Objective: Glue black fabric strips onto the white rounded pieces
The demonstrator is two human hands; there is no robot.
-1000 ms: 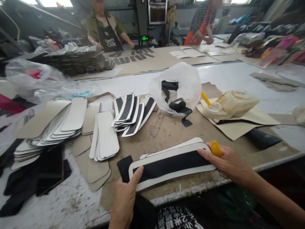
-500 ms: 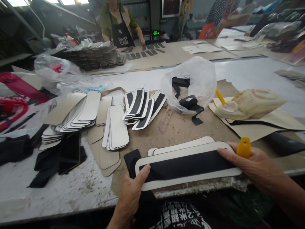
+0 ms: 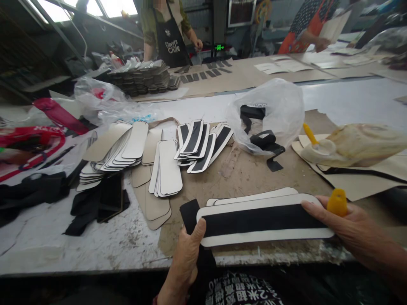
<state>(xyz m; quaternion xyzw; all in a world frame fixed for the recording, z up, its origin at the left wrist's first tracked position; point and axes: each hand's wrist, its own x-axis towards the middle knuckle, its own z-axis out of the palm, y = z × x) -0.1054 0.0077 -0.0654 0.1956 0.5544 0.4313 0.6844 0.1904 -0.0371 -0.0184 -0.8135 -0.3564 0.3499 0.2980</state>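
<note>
A long white rounded piece [image 3: 263, 220] with a black fabric strip along its middle lies at the table's near edge. My left hand [image 3: 187, 258] grips its left end, thumb on top, where the black fabric hangs over. My right hand [image 3: 346, 231] presses fingertips on its right end while holding a yellow-handled tool [image 3: 337, 202]. A second white piece [image 3: 254, 197] lies just behind it.
Fanned piles of white pieces [image 3: 121, 148], some with black strips [image 3: 200, 144], lie mid-table. A plastic bag with black strips [image 3: 270, 114] and a lumpy cream mass with a yellow-handled tool [image 3: 352, 146] sit to the right. Two people work at the far side.
The view has shifted left and slightly up, so everything sits further right. Both hands keep the same hold on the white piece with the black strip.
</note>
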